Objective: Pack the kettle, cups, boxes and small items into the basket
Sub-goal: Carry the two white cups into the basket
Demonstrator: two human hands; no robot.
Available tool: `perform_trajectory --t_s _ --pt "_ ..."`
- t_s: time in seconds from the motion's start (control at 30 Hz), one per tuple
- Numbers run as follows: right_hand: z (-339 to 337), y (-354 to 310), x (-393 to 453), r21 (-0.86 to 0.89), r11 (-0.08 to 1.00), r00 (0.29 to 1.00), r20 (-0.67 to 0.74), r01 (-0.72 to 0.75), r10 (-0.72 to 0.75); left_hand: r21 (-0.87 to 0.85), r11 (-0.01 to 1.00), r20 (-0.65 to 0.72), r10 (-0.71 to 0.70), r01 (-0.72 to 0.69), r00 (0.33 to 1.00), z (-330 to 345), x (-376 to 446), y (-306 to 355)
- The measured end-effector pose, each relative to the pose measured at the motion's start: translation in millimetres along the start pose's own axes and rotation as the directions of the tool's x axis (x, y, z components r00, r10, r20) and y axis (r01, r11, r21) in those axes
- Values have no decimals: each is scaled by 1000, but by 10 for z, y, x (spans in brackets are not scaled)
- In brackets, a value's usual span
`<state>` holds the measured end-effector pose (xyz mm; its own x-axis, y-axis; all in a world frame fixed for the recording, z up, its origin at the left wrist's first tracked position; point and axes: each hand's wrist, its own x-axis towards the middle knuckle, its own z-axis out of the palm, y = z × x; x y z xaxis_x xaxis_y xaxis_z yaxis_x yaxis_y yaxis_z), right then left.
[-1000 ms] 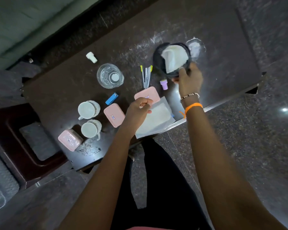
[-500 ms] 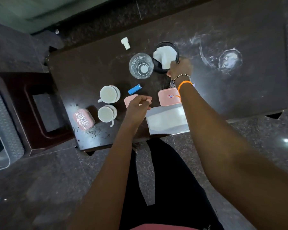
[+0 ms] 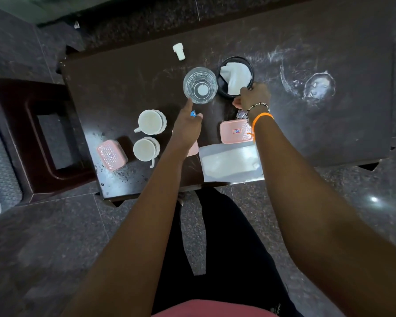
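**Both hands over the cluttered table**

The right hand (image 3: 253,97) grips the near rim of the black container (image 3: 222,84) that holds white paper. The left hand (image 3: 190,124) reaches toward the clear glass (image 3: 200,85) – forefinger straight, almost at its rim, a small blue item (image 3: 193,113) just under the fingers. Two white cups (image 3: 151,121) stand left of that wrist – pink boxes (image 3: 236,132) lie on the dark table (image 3: 329,124) near a white sheet (image 3: 229,162)
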<state>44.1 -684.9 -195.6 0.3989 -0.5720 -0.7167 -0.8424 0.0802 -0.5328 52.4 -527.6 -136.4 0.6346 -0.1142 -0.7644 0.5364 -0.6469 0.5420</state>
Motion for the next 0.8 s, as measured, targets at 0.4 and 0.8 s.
perform_trajectory --t_s 0.4,0.8 --pt "138 241 -612 170 975 989 43 -144 138 -153 983 -115 -121 103 986 -183 -225 -709" --pt "1581 175 -1303 -35 998 934 353 -44 54 -458 725 51 -556 514 829 -818 -74 -1739"
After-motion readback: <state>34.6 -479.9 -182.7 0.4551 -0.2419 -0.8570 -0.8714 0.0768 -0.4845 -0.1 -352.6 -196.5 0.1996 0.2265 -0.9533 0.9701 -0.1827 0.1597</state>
